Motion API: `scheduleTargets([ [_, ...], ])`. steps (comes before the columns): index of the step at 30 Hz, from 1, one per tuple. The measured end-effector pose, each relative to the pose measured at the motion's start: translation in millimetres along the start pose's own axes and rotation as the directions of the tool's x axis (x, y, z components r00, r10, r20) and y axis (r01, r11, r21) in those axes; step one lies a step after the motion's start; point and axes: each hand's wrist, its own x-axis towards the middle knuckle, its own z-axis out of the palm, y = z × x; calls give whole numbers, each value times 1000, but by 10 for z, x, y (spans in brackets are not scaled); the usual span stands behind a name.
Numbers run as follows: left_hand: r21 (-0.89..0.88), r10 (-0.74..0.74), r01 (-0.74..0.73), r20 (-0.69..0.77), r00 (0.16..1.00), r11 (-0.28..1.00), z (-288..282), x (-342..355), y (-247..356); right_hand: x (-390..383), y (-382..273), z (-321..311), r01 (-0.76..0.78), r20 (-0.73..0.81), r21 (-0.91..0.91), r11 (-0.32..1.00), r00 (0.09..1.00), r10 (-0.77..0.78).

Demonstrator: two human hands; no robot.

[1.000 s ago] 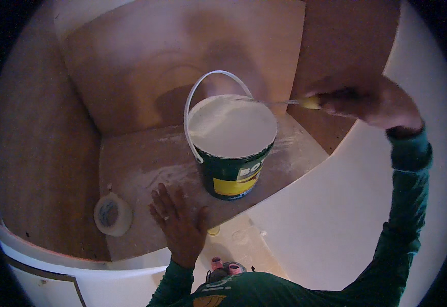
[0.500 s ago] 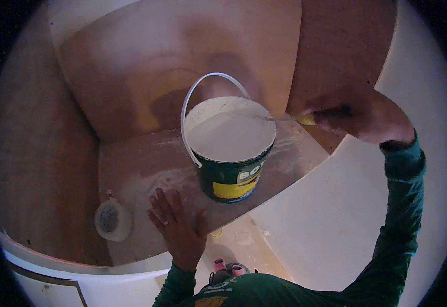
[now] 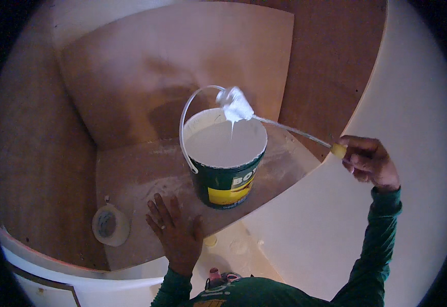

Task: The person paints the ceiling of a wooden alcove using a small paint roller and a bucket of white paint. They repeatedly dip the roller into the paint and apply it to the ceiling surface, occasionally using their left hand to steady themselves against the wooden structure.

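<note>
My right hand point(image 3: 371, 162) is closed around the yellow-ended handle of a small paint roller point(image 3: 295, 132) with a long thin metal shaft. The roller's short head is thickly coated in white paint and hangs over the bucket, with a thin string of paint dripping from it. Below stands a dark green bucket point(image 3: 217, 179) with a yellow patch, nearly full of white paint point(image 3: 223, 146), its white handle point(image 3: 183, 120) raised. Fingers spread, my left hand point(image 3: 178, 238) lies flat on the wooden shelf point(image 3: 146, 171), in front and to the left of the bucket.
A roll of pale tape point(image 3: 112, 226) lies on the shelf at the left, beside a brown wooden side panel point(image 3: 39, 153). Behind the bucket rises a lighter wood panel point(image 3: 177, 61). The shelf's front edge runs diagonally near the bucket, with a white surface point(image 3: 305, 230) beyond it.
The roller head has come up out of the paint, now loaded and dripping. My right hand has moved down and toward me. The left hand stays on the shelf.
</note>
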Motion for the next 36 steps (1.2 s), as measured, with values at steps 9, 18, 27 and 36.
scheduleTargets([
  [9, 5, 13, -12, -16, 1000, 1000, 39, -62, -57, -243, 380, 396, -163, 107, 473, 866, 986, 127],
  [18, -38, -2, 1, -31, 1000, 999, 32, -72, -78, -307, 607, 633, -260, 235, 664, 701, 963, 133],
  [27, -17, 20, -21, -51, 998, 1000, 99, -89, -102, -415, 503, 726, -23, -51, 396, 918, 998, 47],
  [36, 39, 20, -19, -13, 1000, 999, 164, 48, 8, -786, 171, 465, -58, -149, 84, 995, 986, 70],
])
